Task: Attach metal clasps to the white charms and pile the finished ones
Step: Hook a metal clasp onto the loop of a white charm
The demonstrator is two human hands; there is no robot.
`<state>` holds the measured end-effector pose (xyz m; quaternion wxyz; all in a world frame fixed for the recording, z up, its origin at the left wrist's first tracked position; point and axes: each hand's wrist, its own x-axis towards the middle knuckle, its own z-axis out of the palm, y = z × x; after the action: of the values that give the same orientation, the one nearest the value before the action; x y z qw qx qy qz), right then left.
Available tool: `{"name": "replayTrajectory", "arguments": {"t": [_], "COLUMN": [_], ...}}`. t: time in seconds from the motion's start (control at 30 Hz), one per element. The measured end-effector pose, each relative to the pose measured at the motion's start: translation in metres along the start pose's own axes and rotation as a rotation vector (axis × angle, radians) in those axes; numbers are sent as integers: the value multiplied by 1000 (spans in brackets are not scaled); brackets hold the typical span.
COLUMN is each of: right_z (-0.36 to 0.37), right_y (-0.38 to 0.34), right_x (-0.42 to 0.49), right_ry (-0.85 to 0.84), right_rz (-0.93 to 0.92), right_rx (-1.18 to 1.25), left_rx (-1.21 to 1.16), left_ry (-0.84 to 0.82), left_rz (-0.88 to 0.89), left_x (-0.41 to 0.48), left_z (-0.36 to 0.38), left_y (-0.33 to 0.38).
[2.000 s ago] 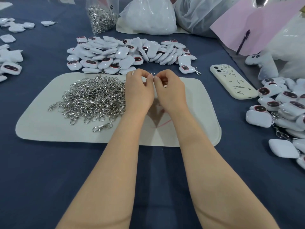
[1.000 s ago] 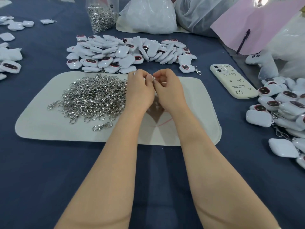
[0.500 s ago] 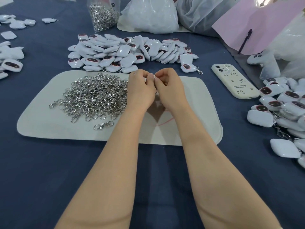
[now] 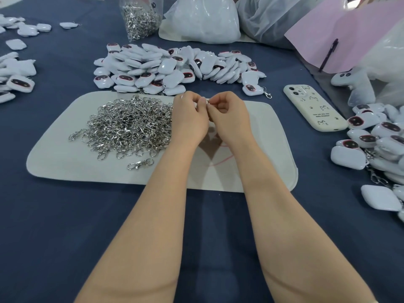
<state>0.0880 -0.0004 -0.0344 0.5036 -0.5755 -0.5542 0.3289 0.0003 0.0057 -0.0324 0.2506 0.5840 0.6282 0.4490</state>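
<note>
Head view. Both hands meet above the far edge of the mat (image 4: 65, 167), raised close so you can see the small join. Your left hand (image 4: 189, 119) curls round a white charm, mostly hidden. Your right hand (image 4: 229, 118) pinches a clasp (image 4: 206, 102) at its fingertips. Judged: threading in hand.

Clasp heap (image 4: 129, 125) lies just beside your left hand. Bare charms (image 4: 170, 66) are beyond the mat, the finished pile (image 4: 371, 145) to your right. The phone (image 4: 314, 108) lies near the way to it.

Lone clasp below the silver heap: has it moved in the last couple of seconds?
No. The lone clasp lies in the same spot on the mat, just in front of the clasp heap; only the camera shifted slightly.
</note>
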Motion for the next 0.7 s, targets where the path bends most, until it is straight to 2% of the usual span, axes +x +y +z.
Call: {"name": "replayTrajectory", "arguments": {"t": [0.23, 0.53, 0.7], "right_z": [0, -1, -1], "right_y": [1, 4, 5], "right_x": [1, 5, 4], "right_ry": [-5, 115, 58], "right_rz": [30, -8, -62], "right_rx": [7, -8, -40], "left_rx": [-19, 7, 80], "left_ry": [-10, -7, 31], "left_rz": [6, 65, 114], "left_x": [0, -3, -2], "left_z": [0, 0, 0], "left_y": [1, -2, -5]}}
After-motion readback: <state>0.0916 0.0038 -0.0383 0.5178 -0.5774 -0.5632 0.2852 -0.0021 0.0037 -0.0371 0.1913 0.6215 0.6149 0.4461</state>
